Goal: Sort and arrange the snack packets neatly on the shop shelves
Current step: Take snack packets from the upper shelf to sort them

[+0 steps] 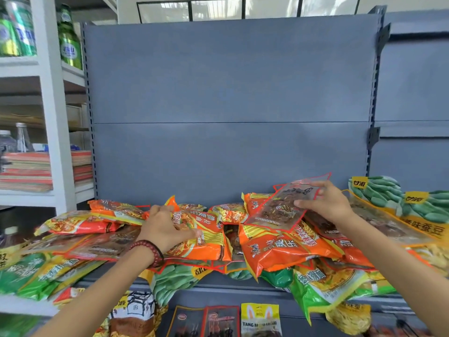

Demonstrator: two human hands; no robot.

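Observation:
A messy heap of snack packets covers the grey shelf (233, 287). My right hand (326, 203) holds a clear red-edged packet (281, 205) of dark snacks, lifted and tilted above the pile, thumb on its front and fingers over its top edge. My left hand (167, 227), with a dark red bead bracelet on the wrist, grips an orange packet (206, 237) lying in the middle of the heap. More orange packets (274, 249) lie to the right of it, green and yellow ones (323, 285) hang over the shelf's front edge.
Green bean packets (379, 190) lean at the far right. A bare grey back panel (230, 105) rises behind the heap. White shelving (51, 117) on the left carries green cans (70, 47), bottles and stacked boxes. Packets stand on the lower shelf, among them a yellow one (261, 319).

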